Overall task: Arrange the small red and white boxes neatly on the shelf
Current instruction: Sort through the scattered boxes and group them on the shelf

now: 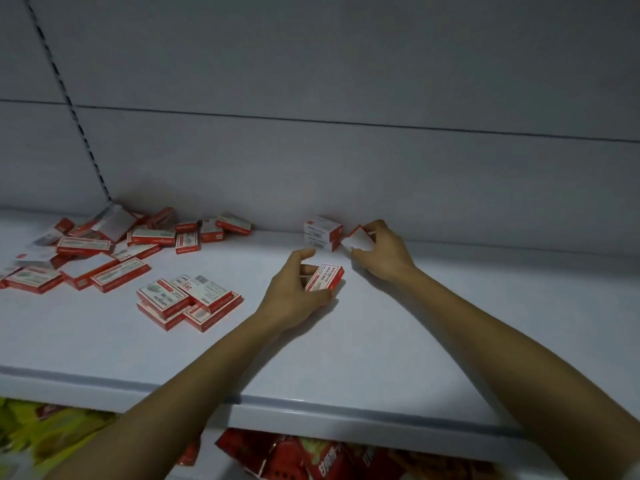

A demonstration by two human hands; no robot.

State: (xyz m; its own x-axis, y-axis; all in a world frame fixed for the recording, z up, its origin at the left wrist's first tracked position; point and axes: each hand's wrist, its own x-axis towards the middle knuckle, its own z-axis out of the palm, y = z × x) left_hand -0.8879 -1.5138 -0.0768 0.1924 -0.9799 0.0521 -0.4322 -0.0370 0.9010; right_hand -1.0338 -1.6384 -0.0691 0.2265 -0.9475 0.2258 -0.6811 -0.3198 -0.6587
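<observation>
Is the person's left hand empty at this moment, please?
No, the left hand grips a small red and white box, with its fingers and thumb curled round it.

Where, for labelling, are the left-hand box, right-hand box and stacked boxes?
Left-hand box (pixel 325 277): head view, on its printed top face.
Right-hand box (pixel 357 240): head view, on its white face.
Stacked boxes (pixel 317 229): head view, on the upper box's front face.

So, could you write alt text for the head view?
On a white shelf, the right hand holds a red and white box beside a small stack at the back wall; the left hand grips another box. Many more boxes lie scattered to the left.
</observation>
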